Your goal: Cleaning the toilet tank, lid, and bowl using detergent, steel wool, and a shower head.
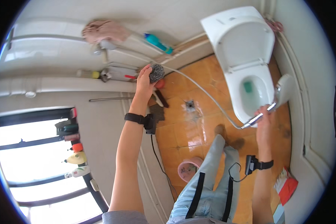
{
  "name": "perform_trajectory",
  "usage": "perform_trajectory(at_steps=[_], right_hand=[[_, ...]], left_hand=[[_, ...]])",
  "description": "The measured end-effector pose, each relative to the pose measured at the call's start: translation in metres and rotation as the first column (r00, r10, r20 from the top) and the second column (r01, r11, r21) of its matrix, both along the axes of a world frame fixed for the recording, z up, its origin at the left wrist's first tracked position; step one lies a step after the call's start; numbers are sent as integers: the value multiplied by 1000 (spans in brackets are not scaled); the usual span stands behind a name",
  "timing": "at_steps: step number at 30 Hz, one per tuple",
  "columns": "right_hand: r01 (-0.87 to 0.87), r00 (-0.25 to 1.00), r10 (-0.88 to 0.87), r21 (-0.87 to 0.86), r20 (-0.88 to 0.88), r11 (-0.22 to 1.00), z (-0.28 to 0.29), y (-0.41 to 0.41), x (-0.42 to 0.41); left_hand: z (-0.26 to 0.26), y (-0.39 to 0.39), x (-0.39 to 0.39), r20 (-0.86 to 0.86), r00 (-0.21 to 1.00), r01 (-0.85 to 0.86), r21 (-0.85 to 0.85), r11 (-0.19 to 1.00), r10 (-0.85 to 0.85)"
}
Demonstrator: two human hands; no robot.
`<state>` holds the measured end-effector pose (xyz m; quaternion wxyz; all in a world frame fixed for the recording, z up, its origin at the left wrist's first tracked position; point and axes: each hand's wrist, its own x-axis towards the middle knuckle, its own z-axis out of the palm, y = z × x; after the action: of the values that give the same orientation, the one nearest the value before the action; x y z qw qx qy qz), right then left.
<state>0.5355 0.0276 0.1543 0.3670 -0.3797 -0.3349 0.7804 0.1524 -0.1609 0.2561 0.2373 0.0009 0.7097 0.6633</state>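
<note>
My left hand (145, 79) grips a grey steel wool scrubber (157, 73), raised over the floor near the left wall. In my right hand (263, 117) is the chrome handle of a hand shower (252, 121), held over the front rim of the toilet (238, 100). A pale hose (205, 91) runs from the handle's lower end up toward the wall pipes. The toilet lid (245, 42) is raised, and a green patch (248, 87) shows inside the bowl. A pale rounded shape (286, 88) adjoins the shower's far end; whether it belongs to it is unclear.
A pink bucket (188, 170) stands beside my legs on the orange tiles. A floor drain (189, 105) lies ahead. A turquoise bottle (158, 43) and a pinkish cloth (105, 31) are along the wall. Several bottles (77, 158) line the windowsill. A red-and-white bag (287, 186) is at right.
</note>
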Motion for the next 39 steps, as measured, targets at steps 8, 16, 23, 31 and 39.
perform_trajectory(at_steps=[8, 16, 23, 31, 39], right_hand=[[-6, 998, 6, -1, -69, 1000, 10, -19, -17], [133, 991, -134, -33, -21, 991, 18, -3, -25], [166, 973, -171, -42, -153, 985, 25, 21, -16], [273, 945, -273, -26, -179, 962, 22, 34, -24], [316, 929, -324, -75, -179, 946, 23, 46, -16]], left_hand=[[60, -55, -122, -300, 930, -212, 40, 976, 214], [68, -29, -183, -185, 983, -19, -101, 995, 0], [80, -22, -161, -178, 978, 91, -96, 991, -107], [96, -24, -130, -102, 992, 70, -79, 994, -78], [20, -61, -39, 184, 983, -3, 37, 999, -4]])
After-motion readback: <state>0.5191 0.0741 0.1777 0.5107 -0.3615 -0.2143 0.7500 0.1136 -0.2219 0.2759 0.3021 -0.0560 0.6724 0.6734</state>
